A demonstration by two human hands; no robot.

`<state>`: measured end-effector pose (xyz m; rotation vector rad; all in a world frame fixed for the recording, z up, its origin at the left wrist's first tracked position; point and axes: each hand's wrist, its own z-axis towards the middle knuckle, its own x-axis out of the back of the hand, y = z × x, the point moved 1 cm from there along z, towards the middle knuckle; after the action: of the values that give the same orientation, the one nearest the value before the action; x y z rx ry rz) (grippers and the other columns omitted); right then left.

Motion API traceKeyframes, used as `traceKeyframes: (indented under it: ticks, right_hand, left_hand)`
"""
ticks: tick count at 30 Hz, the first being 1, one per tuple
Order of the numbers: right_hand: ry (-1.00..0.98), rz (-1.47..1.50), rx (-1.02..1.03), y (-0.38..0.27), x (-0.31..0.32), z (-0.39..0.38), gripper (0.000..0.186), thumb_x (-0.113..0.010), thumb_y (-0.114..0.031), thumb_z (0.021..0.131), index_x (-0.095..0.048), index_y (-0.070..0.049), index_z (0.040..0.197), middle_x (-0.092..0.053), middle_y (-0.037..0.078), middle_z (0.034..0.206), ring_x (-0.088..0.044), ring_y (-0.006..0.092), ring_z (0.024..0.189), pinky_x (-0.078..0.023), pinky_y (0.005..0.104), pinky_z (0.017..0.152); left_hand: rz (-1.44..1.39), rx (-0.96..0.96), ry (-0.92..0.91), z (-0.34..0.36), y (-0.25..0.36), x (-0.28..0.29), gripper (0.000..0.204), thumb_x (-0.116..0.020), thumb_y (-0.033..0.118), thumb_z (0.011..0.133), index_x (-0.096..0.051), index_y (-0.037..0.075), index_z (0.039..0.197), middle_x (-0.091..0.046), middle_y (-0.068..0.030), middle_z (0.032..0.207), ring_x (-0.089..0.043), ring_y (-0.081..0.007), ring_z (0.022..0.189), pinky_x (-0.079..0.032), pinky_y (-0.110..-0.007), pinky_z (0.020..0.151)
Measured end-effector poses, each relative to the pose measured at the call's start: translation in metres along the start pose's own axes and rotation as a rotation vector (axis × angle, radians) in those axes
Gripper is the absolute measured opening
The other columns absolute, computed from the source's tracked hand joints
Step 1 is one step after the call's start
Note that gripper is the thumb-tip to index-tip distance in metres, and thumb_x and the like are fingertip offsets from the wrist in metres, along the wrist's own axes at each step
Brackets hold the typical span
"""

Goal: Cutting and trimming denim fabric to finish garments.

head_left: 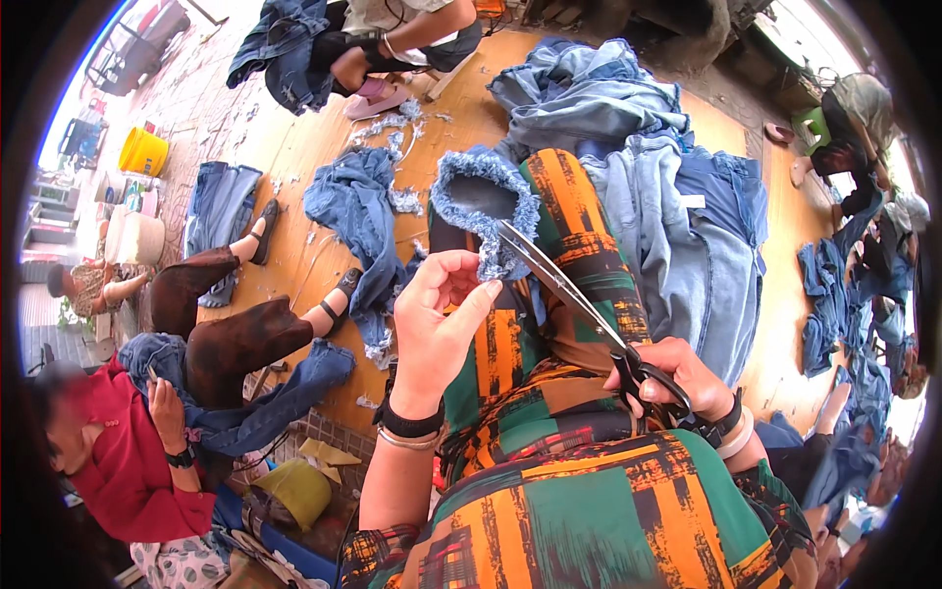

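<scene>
My left hand (437, 324) pinches the lower end of a frayed blue denim piece (497, 257) between thumb and fingers. Its shaggy edge forms a loop around a dark grey middle, above my lap. In my right hand (687, 378) are scissors (579, 302) with black handles and long metal blades. The blades point up and left, and their tips reach the frayed edge just above my left fingers. Whether the tips have denim between them, I cannot tell. My patterned orange, green and black trousers (571, 201) lie beneath the work.
Light blue jeans (599, 98) are heaped ahead on the wooden board (461, 93). More denim (358, 191) and loose thread scraps lie left of it. A person in red (137, 447) sits at left with denim; others work ahead and at right. A yellow bucket (144, 152) stands far left.
</scene>
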<state>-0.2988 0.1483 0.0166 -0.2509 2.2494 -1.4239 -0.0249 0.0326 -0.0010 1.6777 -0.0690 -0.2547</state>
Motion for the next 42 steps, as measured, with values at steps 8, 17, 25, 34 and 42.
traceKeyframes:
  ticks: [8,17,25,34,42]
  right_hand:
    - [0.119,-0.030,0.025,0.006,0.012,-0.029,0.038,-0.069,-0.031,0.094,-0.068,0.005,0.109,-0.066,0.005,0.073,-0.063,0.0118,0.067,-0.049,0.0264,0.062]
    - [0.292,0.102,0.021,0.016,0.021,-0.053,0.037,-0.069,-0.031,0.095,-0.069,0.003,0.109,-0.067,0.005,0.074,-0.063,0.0106,0.069,-0.048,0.0253,0.062]
    - [0.462,-0.872,0.405,0.021,0.037,-0.043,0.037,-0.084,-0.028,0.076,-0.073,-0.004,0.101,-0.061,0.003,0.068,-0.055,0.0217,0.063,-0.037,0.0339,0.066]
    - [0.316,-1.180,0.319,0.022,0.039,-0.043,0.042,-0.081,-0.028,0.076,-0.067,-0.004,0.109,-0.058,0.003,0.077,-0.055,0.0236,0.077,-0.041,0.0374,0.069]
    - [0.246,-1.205,0.435,0.023,0.037,-0.038,0.047,-0.078,-0.023,0.078,-0.062,-0.002,0.116,-0.057,0.005,0.083,-0.055,0.0245,0.079,-0.043,0.0364,0.071]
  left_hand:
    - [0.007,-0.088,-0.199,0.017,-0.005,-0.037,0.016,-0.068,-0.003,0.090,-0.064,-0.002,0.106,-0.061,-0.0010,0.099,-0.060,-0.0060,0.081,-0.050,-0.022,0.071]
    - [0.266,-0.188,-0.279,0.046,-0.002,-0.074,0.015,-0.066,-0.001,0.092,-0.067,-0.001,0.106,-0.064,-0.0014,0.097,-0.059,-0.0059,0.081,-0.048,-0.021,0.073]
    - [0.205,0.058,-0.361,0.090,-0.003,-0.077,0.026,-0.055,0.003,0.099,-0.063,-0.002,0.123,-0.068,-0.0067,0.102,-0.063,-0.0110,0.085,-0.050,-0.024,0.076]
    - [0.366,-0.084,-0.307,0.087,-0.010,-0.083,0.030,-0.065,-0.001,0.090,-0.063,-0.002,0.120,-0.066,-0.0068,0.101,-0.061,-0.0097,0.082,-0.050,-0.024,0.069]
    - [0.710,-0.136,-0.453,0.100,0.014,-0.087,0.040,-0.072,0.003,0.079,-0.061,0.004,0.118,-0.062,-0.0086,0.095,-0.062,-0.0197,0.075,-0.051,-0.034,0.070]
